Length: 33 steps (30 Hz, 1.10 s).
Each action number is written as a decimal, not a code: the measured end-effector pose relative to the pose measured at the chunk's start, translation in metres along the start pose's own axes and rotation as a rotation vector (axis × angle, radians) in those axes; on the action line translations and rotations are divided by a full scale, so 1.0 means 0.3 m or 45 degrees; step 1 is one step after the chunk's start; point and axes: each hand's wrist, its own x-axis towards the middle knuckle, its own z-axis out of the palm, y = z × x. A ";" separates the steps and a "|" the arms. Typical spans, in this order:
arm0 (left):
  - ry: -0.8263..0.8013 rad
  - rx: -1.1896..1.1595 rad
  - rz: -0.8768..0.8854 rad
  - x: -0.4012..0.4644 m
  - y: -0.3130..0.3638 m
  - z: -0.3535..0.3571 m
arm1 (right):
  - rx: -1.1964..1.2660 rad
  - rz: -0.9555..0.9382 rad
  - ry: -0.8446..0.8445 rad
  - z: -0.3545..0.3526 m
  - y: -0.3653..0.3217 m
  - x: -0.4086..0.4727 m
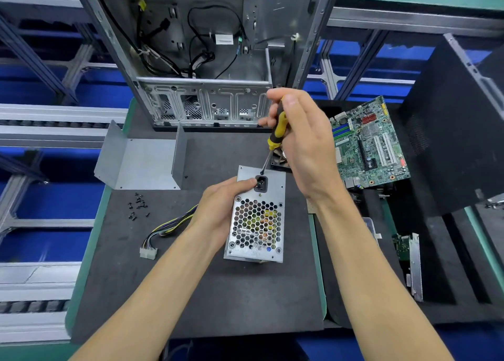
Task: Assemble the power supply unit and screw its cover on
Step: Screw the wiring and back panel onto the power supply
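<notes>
The power supply unit [256, 224] stands on end on the dark mat, its honeycomb grille and black power socket [261, 184] facing up. My left hand [222, 208] grips its left side, thumb beside the socket. My right hand [301, 142] holds a yellow-and-black screwdriver [276, 134]; its tip sits on a screw just above the socket. The bent grey metal cover [141, 161] lies open on the mat to the left. Several small black screws [138, 205] are scattered below it. The unit's cable bundle with a white connector [148, 251] trails left.
An open computer case [201, 60] stands at the back of the mat. A green motherboard [368, 145] lies to the right on black foam, beside a tall black panel [450, 131]. A small card with a metal bracket [409, 257] rests in the foam slots lower right.
</notes>
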 end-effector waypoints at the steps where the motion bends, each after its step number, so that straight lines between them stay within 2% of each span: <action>1: 0.001 0.000 -0.001 0.001 -0.001 0.002 | -0.019 -0.041 0.009 0.000 0.002 -0.004; 5: 0.000 0.005 0.008 0.008 -0.004 0.000 | 0.076 -0.085 0.032 0.005 0.008 -0.006; 13: -0.001 0.015 -0.003 0.005 -0.006 -0.007 | 0.071 0.009 -0.168 0.005 0.008 0.002; 20: 0.024 -0.003 -0.005 0.003 -0.007 -0.007 | 0.067 -0.069 -0.206 0.012 -0.004 -0.002; 27: 0.027 0.008 0.001 -0.002 -0.002 0.000 | 0.059 -0.116 -0.066 0.031 0.012 -0.027; 30: 0.012 0.038 0.010 -0.005 0.000 -0.001 | 0.096 -0.048 0.046 0.026 0.024 -0.029; 33: 0.014 0.083 0.030 -0.011 -0.003 -0.002 | 0.384 -0.009 0.147 -0.003 0.014 -0.024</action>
